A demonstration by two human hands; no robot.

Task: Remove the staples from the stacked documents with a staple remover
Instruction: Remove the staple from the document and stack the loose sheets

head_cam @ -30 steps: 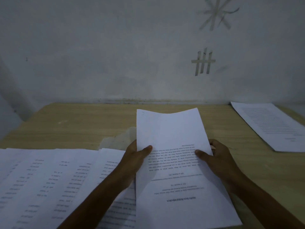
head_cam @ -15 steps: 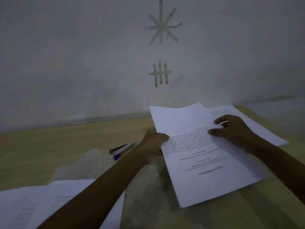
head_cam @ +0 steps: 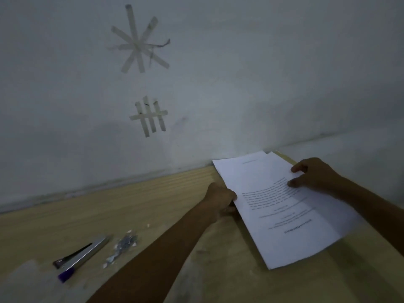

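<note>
A white printed document (head_cam: pixel 282 206) lies at the right of the wooden table, on top of another sheet (head_cam: pixel 277 157) whose far corner shows. My left hand (head_cam: pixel 220 199) pinches its left edge. My right hand (head_cam: pixel 312 173) rests on its right edge, fingers pressed on the paper. A staple remover (head_cam: pixel 82 256), silver with a dark jaw and a purple tip, lies on the table at the lower left, untouched. A small heap of pulled staples and paper bits (head_cam: pixel 124 244) sits just right of it.
The wooden table (head_cam: pixel 153 202) runs up against a pale wall (head_cam: pixel 218 84) with strips of tape stuck on it. A pale blurred patch (head_cam: pixel 24 278) shows at the lower left corner of the table.
Both hands carried the document from the middle of the table to the right and laid it on the sheet there. The view swung right; the left pile of papers left the frame.
</note>
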